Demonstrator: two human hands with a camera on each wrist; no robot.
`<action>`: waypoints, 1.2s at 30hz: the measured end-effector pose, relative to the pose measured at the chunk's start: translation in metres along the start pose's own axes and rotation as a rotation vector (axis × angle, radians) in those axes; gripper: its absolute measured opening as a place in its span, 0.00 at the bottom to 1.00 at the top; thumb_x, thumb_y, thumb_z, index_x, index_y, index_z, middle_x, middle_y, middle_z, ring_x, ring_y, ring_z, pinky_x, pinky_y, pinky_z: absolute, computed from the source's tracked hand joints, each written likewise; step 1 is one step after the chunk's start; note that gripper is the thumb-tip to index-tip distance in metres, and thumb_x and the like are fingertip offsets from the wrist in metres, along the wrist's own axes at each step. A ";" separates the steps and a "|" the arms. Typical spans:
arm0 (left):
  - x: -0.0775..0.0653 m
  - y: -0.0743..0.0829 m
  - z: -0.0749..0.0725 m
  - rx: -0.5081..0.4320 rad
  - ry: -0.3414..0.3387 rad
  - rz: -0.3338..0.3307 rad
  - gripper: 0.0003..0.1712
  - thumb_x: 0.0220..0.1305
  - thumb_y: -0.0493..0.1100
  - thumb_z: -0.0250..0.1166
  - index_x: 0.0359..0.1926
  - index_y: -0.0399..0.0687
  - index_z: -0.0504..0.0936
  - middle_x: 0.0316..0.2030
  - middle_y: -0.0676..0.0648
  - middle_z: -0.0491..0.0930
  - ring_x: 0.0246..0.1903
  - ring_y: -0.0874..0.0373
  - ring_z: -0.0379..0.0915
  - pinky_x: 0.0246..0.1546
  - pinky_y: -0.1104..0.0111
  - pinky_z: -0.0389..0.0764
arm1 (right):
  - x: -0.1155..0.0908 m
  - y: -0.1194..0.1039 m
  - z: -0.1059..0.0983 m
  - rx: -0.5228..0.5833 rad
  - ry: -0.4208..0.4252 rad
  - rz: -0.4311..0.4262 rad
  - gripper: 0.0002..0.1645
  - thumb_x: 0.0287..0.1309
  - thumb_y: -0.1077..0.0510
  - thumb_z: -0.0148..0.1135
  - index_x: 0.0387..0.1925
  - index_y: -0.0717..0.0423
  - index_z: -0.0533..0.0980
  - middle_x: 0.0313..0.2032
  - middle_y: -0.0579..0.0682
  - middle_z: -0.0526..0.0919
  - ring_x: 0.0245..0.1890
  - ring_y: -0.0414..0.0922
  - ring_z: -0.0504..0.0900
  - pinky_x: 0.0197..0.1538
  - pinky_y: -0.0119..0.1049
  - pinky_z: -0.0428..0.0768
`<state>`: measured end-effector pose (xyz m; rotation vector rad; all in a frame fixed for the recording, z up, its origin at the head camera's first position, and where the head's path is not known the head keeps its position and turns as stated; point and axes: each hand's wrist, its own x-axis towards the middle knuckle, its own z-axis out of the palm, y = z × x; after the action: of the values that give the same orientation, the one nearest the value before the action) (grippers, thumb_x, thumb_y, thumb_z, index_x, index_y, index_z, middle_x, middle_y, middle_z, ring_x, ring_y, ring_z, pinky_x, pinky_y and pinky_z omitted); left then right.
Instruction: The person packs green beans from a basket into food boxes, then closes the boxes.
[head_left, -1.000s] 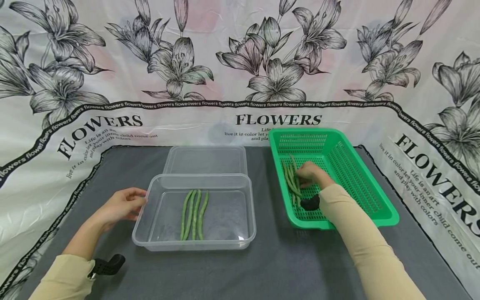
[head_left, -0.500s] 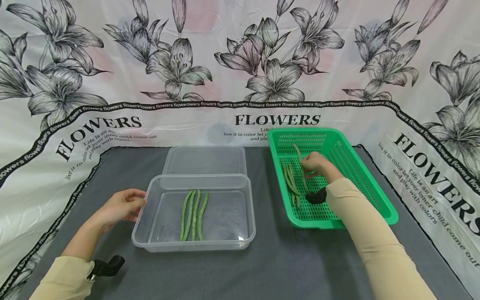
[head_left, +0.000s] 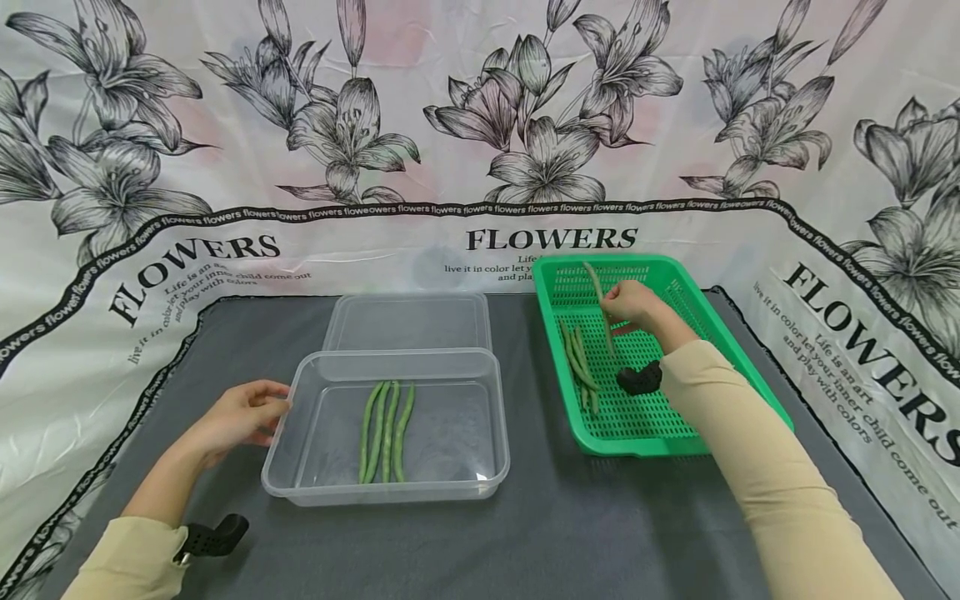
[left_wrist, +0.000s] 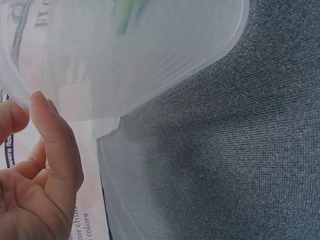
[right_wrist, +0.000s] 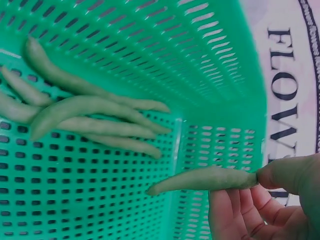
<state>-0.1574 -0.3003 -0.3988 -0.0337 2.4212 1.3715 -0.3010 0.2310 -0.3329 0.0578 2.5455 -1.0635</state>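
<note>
In the head view my right hand pinches one green bean above the green plastic basket. The right wrist view shows the thumb and fingertips gripping this bean near one end, its other end pointing away over the mesh floor. Several more green beans lie together along the basket's left side. At the left, my left hand holds the rim of a clear plastic container between thumb and fingers. Several green beans lie side by side, lengthwise, in that container.
A clear flat lid lies behind the container on the grey cloth. White fabric printed with flowers hangs at the back and sides. The basket's wall stands right of the container, with a gap of cloth between them.
My right hand has drawn one green bean away from the pile in the basket and lifted it slightly up and to the right. My left hand stays at the container's rim.
</note>
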 end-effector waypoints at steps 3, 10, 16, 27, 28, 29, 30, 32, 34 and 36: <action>0.001 -0.001 0.000 0.001 0.005 -0.001 0.31 0.67 0.51 0.54 0.62 0.33 0.61 0.45 0.39 0.74 0.37 0.55 0.72 0.36 0.62 0.80 | -0.002 -0.008 -0.002 -0.001 0.002 -0.019 0.16 0.66 0.61 0.40 0.46 0.71 0.66 0.49 0.65 0.67 0.42 0.52 0.78 0.46 0.45 0.80; 0.001 -0.002 0.000 0.001 0.008 -0.002 0.31 0.67 0.51 0.54 0.61 0.33 0.61 0.44 0.39 0.74 0.36 0.55 0.72 0.35 0.62 0.80 | -0.010 -0.031 -0.004 -0.048 0.007 -0.048 0.16 0.67 0.60 0.40 0.47 0.70 0.67 0.56 0.68 0.65 0.47 0.57 0.76 0.45 0.44 0.80; 0.002 -0.003 0.001 0.000 0.008 -0.001 0.32 0.67 0.51 0.54 0.62 0.33 0.61 0.46 0.38 0.74 0.37 0.55 0.72 0.35 0.62 0.80 | -0.019 -0.052 0.003 -0.072 0.003 -0.078 0.17 0.67 0.60 0.40 0.48 0.70 0.67 0.53 0.67 0.68 0.50 0.58 0.75 0.45 0.44 0.80; 0.001 -0.002 0.001 0.001 0.004 0.011 0.31 0.67 0.51 0.53 0.61 0.32 0.61 0.44 0.39 0.74 0.36 0.55 0.72 0.35 0.62 0.80 | -0.019 -0.072 0.029 -0.089 -0.061 -0.116 0.24 0.67 0.60 0.42 0.61 0.68 0.60 0.56 0.64 0.68 0.49 0.57 0.76 0.40 0.39 0.82; 0.000 -0.002 0.001 0.001 0.004 0.011 0.31 0.67 0.51 0.54 0.61 0.32 0.61 0.44 0.39 0.74 0.36 0.55 0.72 0.35 0.62 0.80 | -0.020 -0.074 0.033 -0.091 -0.067 -0.121 0.24 0.67 0.60 0.42 0.60 0.68 0.60 0.56 0.64 0.68 0.49 0.56 0.76 0.41 0.40 0.82; 0.000 -0.002 0.001 0.001 0.006 0.009 0.31 0.67 0.51 0.54 0.61 0.32 0.61 0.44 0.39 0.74 0.36 0.55 0.72 0.35 0.62 0.80 | -0.020 -0.075 0.036 -0.090 -0.071 -0.125 0.23 0.67 0.60 0.42 0.60 0.68 0.60 0.55 0.64 0.69 0.48 0.56 0.76 0.40 0.39 0.82; -0.001 -0.002 0.001 0.003 0.006 0.009 0.31 0.67 0.51 0.54 0.61 0.32 0.61 0.44 0.39 0.74 0.36 0.54 0.72 0.35 0.62 0.80 | -0.020 -0.076 0.039 -0.090 -0.075 -0.127 0.23 0.67 0.60 0.42 0.59 0.67 0.60 0.54 0.63 0.70 0.47 0.55 0.76 0.40 0.38 0.82; -0.001 -0.002 0.000 0.008 0.008 0.008 0.31 0.67 0.51 0.53 0.62 0.32 0.61 0.45 0.39 0.74 0.37 0.54 0.72 0.35 0.62 0.80 | -0.021 -0.079 0.046 -0.097 -0.086 -0.141 0.22 0.66 0.60 0.43 0.59 0.67 0.61 0.53 0.63 0.71 0.46 0.54 0.77 0.39 0.38 0.82; -0.001 -0.001 0.000 0.007 0.012 0.003 0.31 0.67 0.51 0.54 0.62 0.33 0.61 0.45 0.39 0.74 0.37 0.54 0.72 0.36 0.62 0.80 | -0.023 -0.083 0.052 -0.098 -0.093 -0.154 0.22 0.66 0.61 0.43 0.58 0.67 0.61 0.51 0.63 0.72 0.44 0.54 0.78 0.38 0.38 0.82; -0.001 0.000 0.000 0.009 0.011 0.003 0.32 0.67 0.52 0.53 0.62 0.33 0.61 0.45 0.39 0.74 0.37 0.54 0.72 0.36 0.62 0.80 | -0.025 -0.086 0.059 -0.096 -0.097 -0.168 0.21 0.65 0.61 0.44 0.57 0.67 0.62 0.50 0.63 0.72 0.43 0.53 0.78 0.37 0.37 0.82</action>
<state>-0.1564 -0.3003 -0.3986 -0.0355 2.4370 1.3655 -0.2738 0.1319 -0.3031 -0.2309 2.5441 -0.9770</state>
